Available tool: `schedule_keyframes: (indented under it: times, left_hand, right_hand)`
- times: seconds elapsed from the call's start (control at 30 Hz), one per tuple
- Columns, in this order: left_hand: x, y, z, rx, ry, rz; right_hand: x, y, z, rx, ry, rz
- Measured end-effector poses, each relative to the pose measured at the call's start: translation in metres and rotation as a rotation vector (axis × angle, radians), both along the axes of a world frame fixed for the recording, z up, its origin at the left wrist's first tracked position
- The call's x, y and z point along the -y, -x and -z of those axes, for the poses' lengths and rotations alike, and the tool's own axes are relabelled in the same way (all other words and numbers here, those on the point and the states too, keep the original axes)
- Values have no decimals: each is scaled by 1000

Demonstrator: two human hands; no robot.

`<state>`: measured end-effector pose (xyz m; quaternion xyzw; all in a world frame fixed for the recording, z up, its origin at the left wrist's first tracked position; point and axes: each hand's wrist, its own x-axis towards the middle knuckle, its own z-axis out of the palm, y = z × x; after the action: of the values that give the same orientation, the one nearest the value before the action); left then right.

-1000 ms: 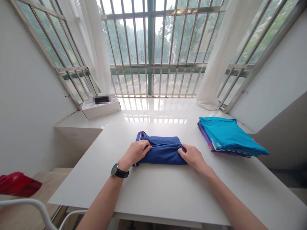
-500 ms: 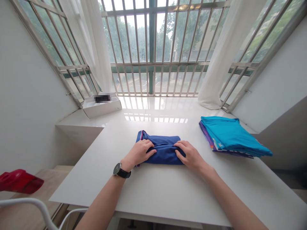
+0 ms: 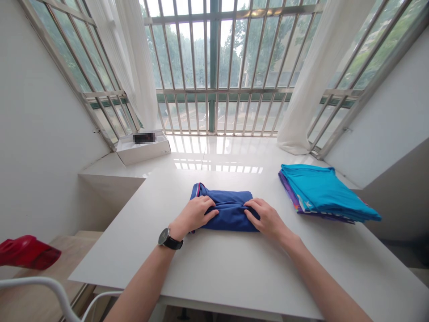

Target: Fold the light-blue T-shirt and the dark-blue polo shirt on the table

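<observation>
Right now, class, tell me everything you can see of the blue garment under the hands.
The blue garment lies on the white table, folded into a long, low bundle set crosswise. Its fabric looks soft and smooth, with creases running along the middle. Red-and-white trim shows at its left end. The left hand rests on it near that end, the right hand at the other.

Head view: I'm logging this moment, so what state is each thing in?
Blue garment: folded, slightly creased.
Left hand: resting on the blue garment, thumb parted.
Right hand: likewise, at the other end.
Garment stack: folded, turquoise on top.
White box: looks open.
Curtains: drawn apart.
Watch: fastened.
</observation>
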<state>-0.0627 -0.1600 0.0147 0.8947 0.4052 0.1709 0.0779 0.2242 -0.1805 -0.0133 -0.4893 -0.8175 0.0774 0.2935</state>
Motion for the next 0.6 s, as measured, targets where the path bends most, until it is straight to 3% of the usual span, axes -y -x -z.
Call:
schedule_keyframes:
  times: [0.6]
  left_hand:
    - [0,-1,2,-12,-13,-6]
  right_hand:
    - [2,0,-1,61,13,12]
